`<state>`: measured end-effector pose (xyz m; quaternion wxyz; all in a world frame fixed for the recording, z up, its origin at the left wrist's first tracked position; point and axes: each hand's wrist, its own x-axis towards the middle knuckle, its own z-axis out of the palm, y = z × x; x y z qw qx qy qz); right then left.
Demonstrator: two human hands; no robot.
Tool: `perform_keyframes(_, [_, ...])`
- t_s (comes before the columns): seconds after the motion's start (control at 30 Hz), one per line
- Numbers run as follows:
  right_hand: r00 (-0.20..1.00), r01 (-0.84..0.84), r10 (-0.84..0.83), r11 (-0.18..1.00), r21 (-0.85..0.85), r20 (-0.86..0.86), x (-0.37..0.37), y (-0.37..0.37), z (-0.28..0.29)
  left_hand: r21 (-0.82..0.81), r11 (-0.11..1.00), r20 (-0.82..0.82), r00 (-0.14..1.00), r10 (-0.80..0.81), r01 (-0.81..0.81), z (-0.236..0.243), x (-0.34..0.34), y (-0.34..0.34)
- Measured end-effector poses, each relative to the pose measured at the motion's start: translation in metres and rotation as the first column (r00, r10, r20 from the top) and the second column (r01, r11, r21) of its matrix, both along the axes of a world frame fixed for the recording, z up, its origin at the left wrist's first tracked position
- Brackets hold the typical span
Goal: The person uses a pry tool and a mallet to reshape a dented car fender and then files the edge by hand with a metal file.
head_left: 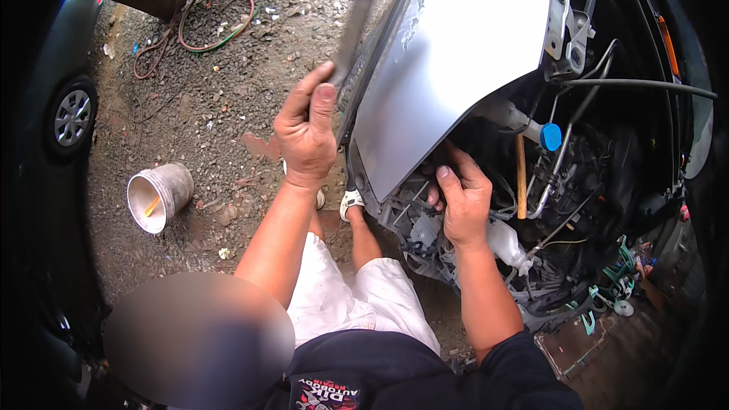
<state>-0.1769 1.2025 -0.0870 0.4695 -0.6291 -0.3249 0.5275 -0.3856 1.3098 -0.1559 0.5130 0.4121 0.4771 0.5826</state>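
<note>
The left hand [306,133] pinched a flat bar [355,29], probably stiff and fairly heavy, best held near its lower end; the right hand's [465,201] grip was unclear.

"What's the right hand [465,209] touching?"

"Can't tell. Some fingers vanish behind the edge of the silver fender [456,68], which itself runs off the top."

"And the flat metal bar [355,26]?"

"Its lower end is hidden in the left hand [307,133]."

"Lower left?"

"An oval blur [199,342] masks whatever's there. Above it, the dark rim cuts off the parked car [70,118]."
</note>
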Motion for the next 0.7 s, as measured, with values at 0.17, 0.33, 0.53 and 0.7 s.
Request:
perform_keyframes(0.17, [1.0,-0.016,0.016,1.0,-0.023,0.004,-0.003,0.005,0.003,0.01,0.995,-0.185,0.978,-0.094,0.098,-0.017,0.006,-0.008])
perform_keyframes(0.33, [1.0,-0.011,0.011,1.0,0.002,-0.014,-0.003,0.002,-0.005,0.139,0.974,-0.348,0.929,-0.124,0.181,0.005,-0.004,0.0])
perform_keyframes(0.53, [1.0,-0.025,0.025,0.999,0.021,0.006,-0.01,0.006,-0.004,0.005,0.999,-0.013,0.999,0.043,-0.043,0.009,0.007,-0.013])
perform_keyframes(0.7, [1.0,-0.004,0.004,1.0,0.003,0.005,-0.013,0.006,-0.002,0.103,0.994,-0.148,0.988,0.053,-0.038,0.011,0.005,0.0])
